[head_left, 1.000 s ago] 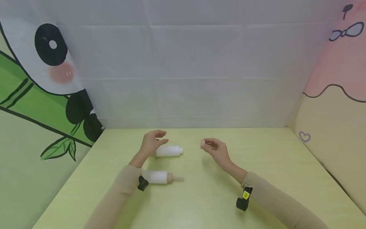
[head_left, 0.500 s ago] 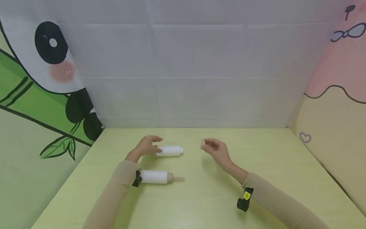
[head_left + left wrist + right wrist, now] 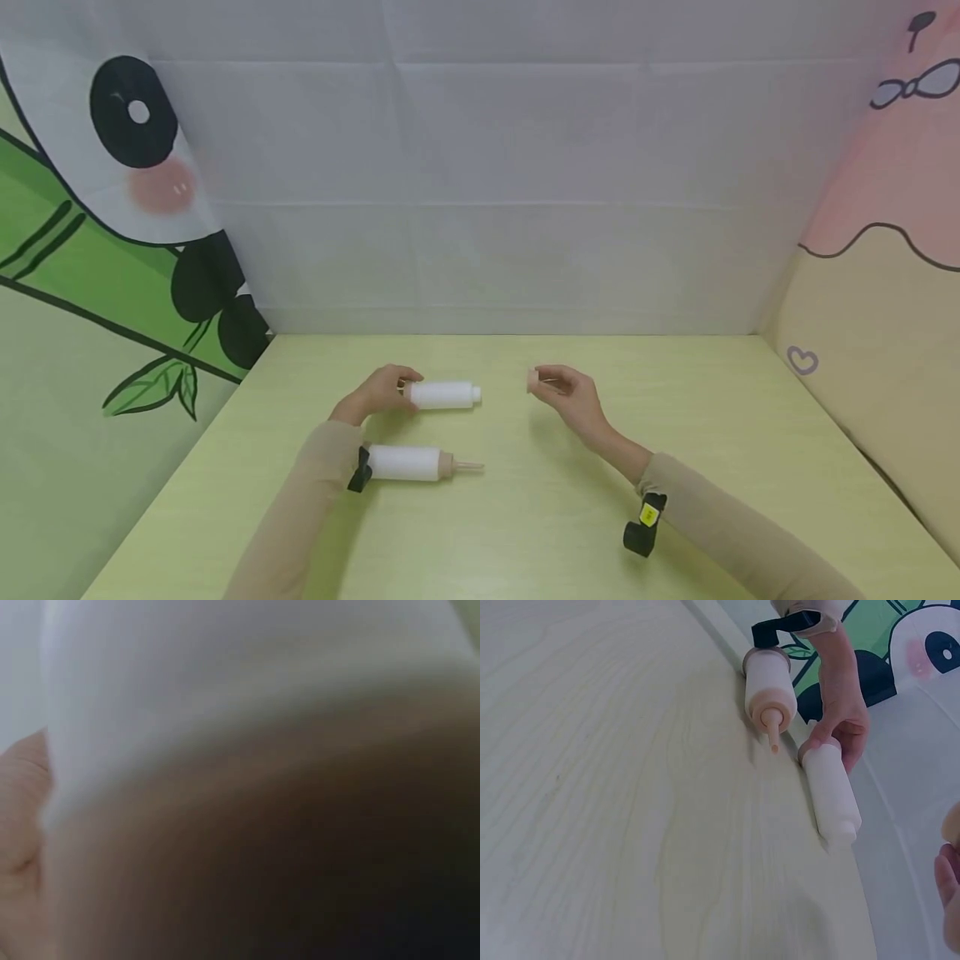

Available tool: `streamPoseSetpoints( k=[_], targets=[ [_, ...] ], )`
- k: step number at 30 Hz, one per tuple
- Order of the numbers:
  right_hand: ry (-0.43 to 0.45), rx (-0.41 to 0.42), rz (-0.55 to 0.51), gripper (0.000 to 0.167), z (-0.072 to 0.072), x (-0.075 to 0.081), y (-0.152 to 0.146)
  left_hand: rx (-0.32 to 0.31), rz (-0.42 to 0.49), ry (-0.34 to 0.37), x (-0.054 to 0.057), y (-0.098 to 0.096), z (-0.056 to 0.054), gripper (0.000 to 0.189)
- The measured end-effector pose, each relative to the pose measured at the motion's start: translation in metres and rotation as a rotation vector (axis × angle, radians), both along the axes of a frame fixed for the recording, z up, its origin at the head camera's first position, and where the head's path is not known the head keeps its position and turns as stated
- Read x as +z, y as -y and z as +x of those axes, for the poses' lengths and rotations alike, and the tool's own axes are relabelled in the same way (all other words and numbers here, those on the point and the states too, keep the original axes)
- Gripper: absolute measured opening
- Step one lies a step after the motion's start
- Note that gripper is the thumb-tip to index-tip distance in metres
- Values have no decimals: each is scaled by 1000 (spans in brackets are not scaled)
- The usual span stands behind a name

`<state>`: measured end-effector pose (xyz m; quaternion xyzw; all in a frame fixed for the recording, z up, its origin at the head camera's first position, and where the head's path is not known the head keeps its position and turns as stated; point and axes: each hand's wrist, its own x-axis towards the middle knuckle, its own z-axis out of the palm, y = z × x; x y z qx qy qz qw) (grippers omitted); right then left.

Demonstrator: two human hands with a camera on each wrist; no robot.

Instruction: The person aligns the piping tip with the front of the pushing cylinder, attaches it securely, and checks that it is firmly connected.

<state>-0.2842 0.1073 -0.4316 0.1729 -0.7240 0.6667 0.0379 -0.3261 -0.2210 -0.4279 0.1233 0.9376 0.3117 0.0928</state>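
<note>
My left hand grips the base end of a white bottle lying on its side. In the right wrist view its thumb and fingers straddle that end, while the bare neck points away from the hand. My right hand pinches a small beige cap between thumb and fingertips, apart from the neck. Nearer me, under the left wrist, lies a second white bottle with a beige collar and a thin nozzle. A blurred white and brown surface fills most of the left wrist view.
Both bottles lie on a pale yellow wood-grain table. A white sheet hangs behind it, with painted walls to left and right. A black strap camera on the left wrist overlaps the second bottle's base.
My left hand has come down and left, and its fingers have closed round the bottle's base end. The right hand stays almost still with the cap.
</note>
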Motion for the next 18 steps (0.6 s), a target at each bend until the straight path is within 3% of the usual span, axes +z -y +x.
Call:
streamPoseSetpoints(
  k=[9,14,18],
  targets=[
    [8,-6,-8,33,1,-3,-2,-11,-126,-80,-7,-5,-5,46],
    [24,-9,-13,32,0,-4,-3,16,-106,-69,-8,-6,-5,45],
    [46,-2,-18,31,5,2,-6,16,-56,-90,-1,-8,-3,46]
  ],
)
